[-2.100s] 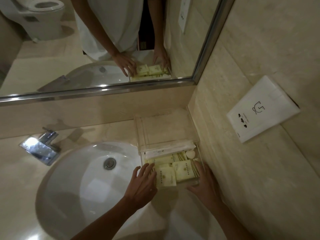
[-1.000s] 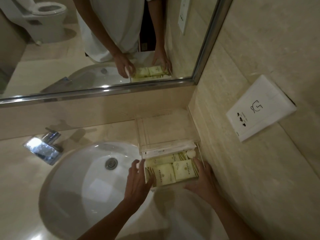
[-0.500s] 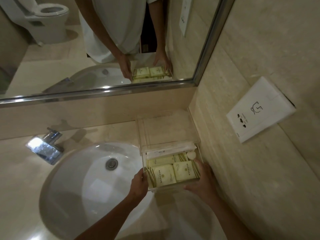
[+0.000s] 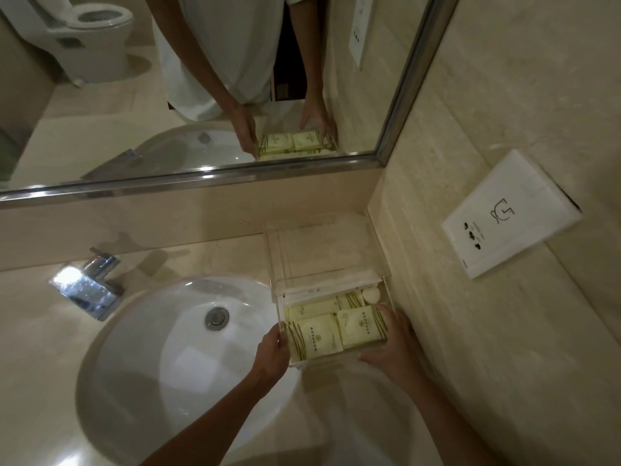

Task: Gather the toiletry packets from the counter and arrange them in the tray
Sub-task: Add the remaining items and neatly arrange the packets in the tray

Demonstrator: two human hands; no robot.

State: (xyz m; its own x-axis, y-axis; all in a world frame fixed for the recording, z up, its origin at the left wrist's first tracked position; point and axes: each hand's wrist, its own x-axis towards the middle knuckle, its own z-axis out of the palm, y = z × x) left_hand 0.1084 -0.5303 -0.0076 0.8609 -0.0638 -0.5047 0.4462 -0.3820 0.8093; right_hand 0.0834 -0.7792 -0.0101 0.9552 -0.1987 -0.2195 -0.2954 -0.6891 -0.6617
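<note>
A clear acrylic tray (image 4: 386, 290) stands on the counter's far right corner, against the side wall. Inside lie several pale yellow toiletry packets (image 4: 319, 338), a long white sachet (image 4: 322, 289) at the back and a small round white item (image 4: 371, 293). My left hand (image 4: 268, 354) grips the tray's left front edge. My right hand (image 4: 389, 344) holds its right front corner, thumb over the rim beside a packet (image 4: 361, 326).
A white oval sink (image 4: 168, 364) with a drain lies left of the tray, with a chrome tap (image 4: 87, 284) behind it. A mirror (image 4: 168, 79) spans the back wall. A white socket plate (image 4: 507, 216) sits on the right wall.
My left hand came off the packets and closed on the tray's left edge. The packets now lie flat and squared up in the tray. My right hand stayed at the right corner.
</note>
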